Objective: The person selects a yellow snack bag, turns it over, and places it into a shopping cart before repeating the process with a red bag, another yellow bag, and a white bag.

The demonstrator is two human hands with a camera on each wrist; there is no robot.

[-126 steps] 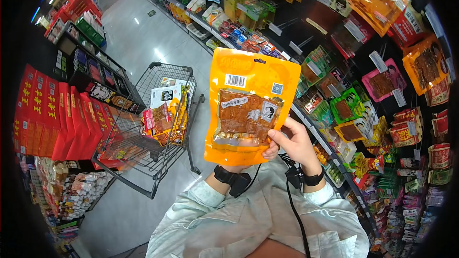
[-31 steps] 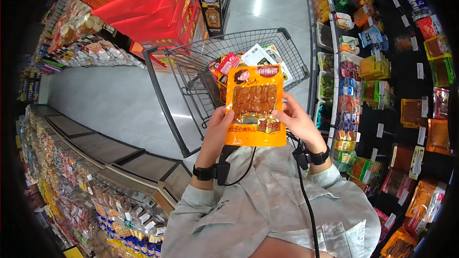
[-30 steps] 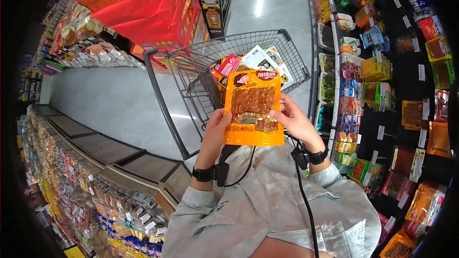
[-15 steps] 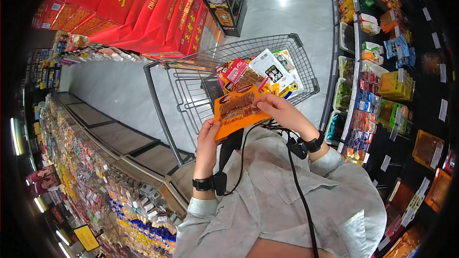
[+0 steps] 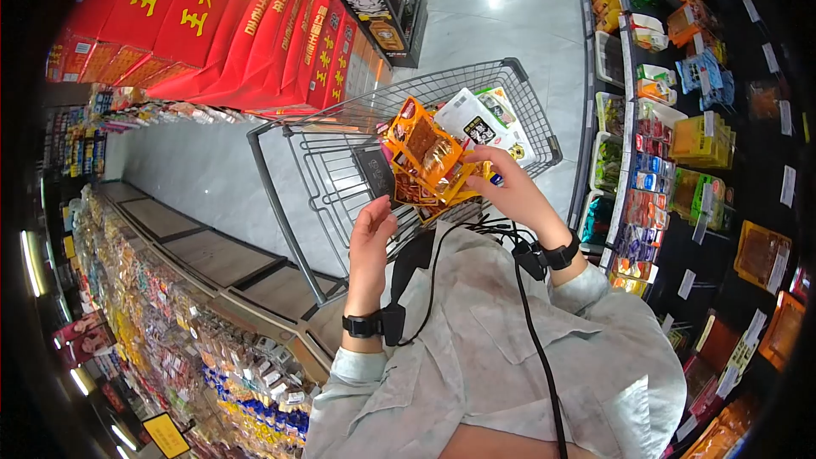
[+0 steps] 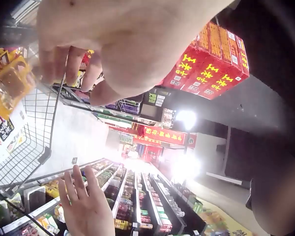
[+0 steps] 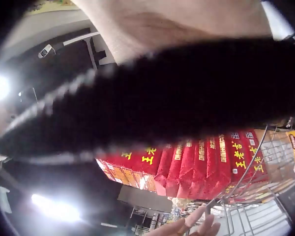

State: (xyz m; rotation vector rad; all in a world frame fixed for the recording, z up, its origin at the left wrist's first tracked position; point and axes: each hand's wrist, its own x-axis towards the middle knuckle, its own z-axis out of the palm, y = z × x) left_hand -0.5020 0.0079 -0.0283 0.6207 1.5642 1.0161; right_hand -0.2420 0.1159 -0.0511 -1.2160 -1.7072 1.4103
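Note:
The orange snack packet (image 5: 427,146), with a clear window on brown contents, lies tilted on other packets in the wire shopping cart (image 5: 551,146). My right hand (image 5: 510,191) reaches over the cart's near side, fingertips at the packet's right edge in the head view. In the left wrist view that right hand (image 6: 90,210) shows extended fingers, apart from the packet. My left hand (image 5: 371,238) is raised near the cart handle, holding nothing, fingers loosely bent. White packets (image 5: 466,116) lie beside the orange one. In the right wrist view a dark strap hides much of the scene.
Red gift boxes (image 5: 204,21) are stacked beyond the cart at left. Shelves of hanging snacks (image 5: 705,140) line the right side. Low bins and more snack racks (image 5: 161,306) run along the left. A black cable (image 5: 540,348) hangs from my right wrist.
The orange packet was held in both hands, turned from back to front, then lowered. It now lies in the cart, out of my left hand. The cart shifted right in view since the earliest frame.

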